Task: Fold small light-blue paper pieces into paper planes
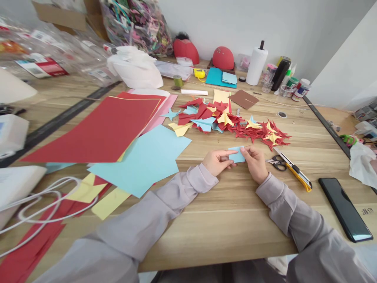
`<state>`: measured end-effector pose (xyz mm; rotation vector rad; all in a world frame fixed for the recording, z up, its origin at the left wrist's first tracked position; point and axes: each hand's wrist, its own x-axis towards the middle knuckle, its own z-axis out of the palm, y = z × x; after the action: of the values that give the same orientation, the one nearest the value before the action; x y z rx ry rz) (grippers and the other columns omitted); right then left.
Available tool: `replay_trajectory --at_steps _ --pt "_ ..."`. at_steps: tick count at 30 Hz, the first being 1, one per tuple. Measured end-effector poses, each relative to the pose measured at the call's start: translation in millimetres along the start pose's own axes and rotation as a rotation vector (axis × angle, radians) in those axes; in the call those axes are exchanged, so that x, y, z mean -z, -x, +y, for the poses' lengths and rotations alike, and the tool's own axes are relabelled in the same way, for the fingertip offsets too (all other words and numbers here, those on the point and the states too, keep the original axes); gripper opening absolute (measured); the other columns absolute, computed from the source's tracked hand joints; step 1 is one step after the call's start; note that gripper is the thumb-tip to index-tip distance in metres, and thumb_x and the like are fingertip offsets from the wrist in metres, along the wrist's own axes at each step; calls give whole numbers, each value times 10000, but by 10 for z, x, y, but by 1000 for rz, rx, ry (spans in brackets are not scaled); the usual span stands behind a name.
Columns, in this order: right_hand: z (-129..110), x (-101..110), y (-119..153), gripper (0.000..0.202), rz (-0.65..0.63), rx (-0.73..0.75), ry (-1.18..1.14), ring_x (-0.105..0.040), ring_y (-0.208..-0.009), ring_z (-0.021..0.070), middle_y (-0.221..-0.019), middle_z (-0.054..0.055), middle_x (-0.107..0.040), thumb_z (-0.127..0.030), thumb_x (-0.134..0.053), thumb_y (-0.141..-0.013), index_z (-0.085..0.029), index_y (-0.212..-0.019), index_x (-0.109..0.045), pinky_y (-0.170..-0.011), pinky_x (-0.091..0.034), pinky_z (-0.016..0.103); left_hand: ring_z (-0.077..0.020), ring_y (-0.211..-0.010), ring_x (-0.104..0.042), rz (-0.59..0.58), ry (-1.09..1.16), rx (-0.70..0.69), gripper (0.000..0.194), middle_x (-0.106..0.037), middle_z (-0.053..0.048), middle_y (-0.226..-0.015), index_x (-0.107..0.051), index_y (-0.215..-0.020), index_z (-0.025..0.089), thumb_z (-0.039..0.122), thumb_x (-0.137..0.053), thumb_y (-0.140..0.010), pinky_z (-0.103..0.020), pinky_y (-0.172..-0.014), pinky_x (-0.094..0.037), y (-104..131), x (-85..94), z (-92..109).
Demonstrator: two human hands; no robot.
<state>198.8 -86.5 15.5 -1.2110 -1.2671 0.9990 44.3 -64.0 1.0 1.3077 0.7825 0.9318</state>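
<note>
We find the small light-blue piece of paper (235, 157) right of centre in the frame, held just above the bench (212, 228). The left hand (214, 162) pinches its left side with fingers drawn together; the right hand (255, 161) grips its right edge, thumb on top. We note that it lies flat-faced between the fingers and has no points; we judge it to be at an early stage of folding.

Finished or part-finished work is heaped at upper centre and right of centre: a dense red pile (256, 133) of pointed shapes, with yellow stars (225, 118) and folded light-blue shapes (204, 124) among it. By our reading, red is well advanced and blue is the least represented.

Stock is ample at left: a large red sheet (100, 129), a large light-blue sheet (141, 161), and red strips (35, 243) at lower left. Small light-blue pieces (229, 78) are stacked at upper centre. We record scissors (278, 163) and a yellow cutter (300, 177) lying beside the right hand, neither of them held.
</note>
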Motion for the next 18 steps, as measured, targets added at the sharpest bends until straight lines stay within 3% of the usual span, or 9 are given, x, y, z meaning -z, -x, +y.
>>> replay_trajectory --at_steps 15,18 --pt "-4 -11 -9 369 59 -22 -1 -511 -486 126 -547 -19 -571 -562 -611 -681 -201 -715 -543 -483 -438 268 -164 -552 -651 97 44 42 330 -683 -59 -582 -684 -847 85 284 -744 -591 -270 -542 -545 -14 20 103" --pt "-5 -11 -8 359 43 -32 -2 -516 -475 125 -525 -25 -567 -554 -604 -695 -202 -718 -536 -475 -431 260 -172 -601 -662 102 80 44 364 -705 -67 -666 -695 -836 94 331 -755 -567 -278 -561 -560 -14 20 106"
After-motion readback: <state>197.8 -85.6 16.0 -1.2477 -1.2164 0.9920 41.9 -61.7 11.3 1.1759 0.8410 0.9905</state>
